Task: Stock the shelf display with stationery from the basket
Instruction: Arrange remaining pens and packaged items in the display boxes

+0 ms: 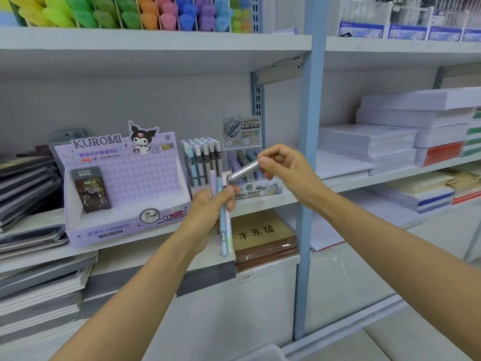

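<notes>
R hand (282,165) pinches grey tube (243,172); L hand (208,207) grips pens (224,222).

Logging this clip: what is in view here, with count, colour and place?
Kuromi box: one, lilac, middle shelf.
lead pack: one, dark, inside Kuromi box.
pen rack: one, pastel and grey pens, beside Kuromi box.
tube display: one, grey card, right of pen rack.
grey tube: one, in right hand.
pens: a few, blue and lilac, in left hand.
markers: many, pastel, top shelf.
paper reams: several, white, right bay.
dark notebooks: stack, far left.
brown books: stack, lower shelf.
left hand: grips pens.
right hand: pinches grey tube.
</notes>
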Action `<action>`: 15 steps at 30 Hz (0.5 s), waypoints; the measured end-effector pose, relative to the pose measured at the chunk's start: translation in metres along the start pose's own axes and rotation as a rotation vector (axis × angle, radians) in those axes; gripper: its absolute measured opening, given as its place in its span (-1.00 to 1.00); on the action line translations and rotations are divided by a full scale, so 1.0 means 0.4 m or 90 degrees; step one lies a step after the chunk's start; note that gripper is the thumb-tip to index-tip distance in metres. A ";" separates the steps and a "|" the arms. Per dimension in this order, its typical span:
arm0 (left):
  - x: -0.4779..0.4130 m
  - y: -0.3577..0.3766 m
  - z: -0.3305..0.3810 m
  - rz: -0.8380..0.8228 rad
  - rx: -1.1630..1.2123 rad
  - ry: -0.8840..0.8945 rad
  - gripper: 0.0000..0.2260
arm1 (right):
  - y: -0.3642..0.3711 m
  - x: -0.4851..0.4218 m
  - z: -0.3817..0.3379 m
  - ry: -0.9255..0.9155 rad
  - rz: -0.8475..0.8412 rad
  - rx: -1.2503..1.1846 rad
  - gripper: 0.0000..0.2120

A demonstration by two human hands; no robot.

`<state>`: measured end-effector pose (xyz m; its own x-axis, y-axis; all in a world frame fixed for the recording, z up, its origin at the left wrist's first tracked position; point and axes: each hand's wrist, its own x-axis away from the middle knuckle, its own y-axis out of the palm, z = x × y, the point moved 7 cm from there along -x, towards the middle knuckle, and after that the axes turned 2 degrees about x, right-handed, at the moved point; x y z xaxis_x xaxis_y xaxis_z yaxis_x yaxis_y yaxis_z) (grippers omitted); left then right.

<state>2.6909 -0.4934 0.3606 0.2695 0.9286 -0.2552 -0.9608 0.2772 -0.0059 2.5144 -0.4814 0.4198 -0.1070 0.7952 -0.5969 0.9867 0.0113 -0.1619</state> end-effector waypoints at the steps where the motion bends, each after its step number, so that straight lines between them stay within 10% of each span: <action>1: -0.002 -0.002 0.007 0.027 0.057 0.013 -0.81 | -0.002 0.007 0.015 0.016 0.002 -0.012 -0.90; 15: -0.009 0.050 0.015 0.118 -0.060 0.110 -0.65 | 0.033 0.065 0.082 0.092 -0.106 0.016 -0.72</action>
<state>2.6712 -0.4897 0.3671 0.0803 0.9031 -0.4219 -0.9968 0.0742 -0.0309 2.5205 -0.4803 0.3765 -0.2480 0.8620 -0.4421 0.9534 0.1362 -0.2694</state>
